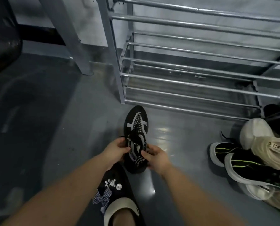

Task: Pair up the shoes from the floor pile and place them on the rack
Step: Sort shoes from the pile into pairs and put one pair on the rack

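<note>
While both hands, left (pixel 115 150) and right (pixel 155 158), pinch the sneaker (pixel 136 137) with curled fingers, I see loose laces. They could snag the rack (pixel 184 93) at its front left corner.

Glossy grey floor (pixel 176 136), metal shoe rack (pixel 193 82) standing on it, pile of shoes (pixel 250 160) at right

arms: both bare, no sleeves, no watch or rings that I can spot
left hand (pixel 115 150): bare, no glove
right hand (pixel 155 158): bare too
foot: black slipper (pixel 119 193) with a cream collar
slipper charms: silver skull-and-crossbones, a white button, a checked bow
</note>
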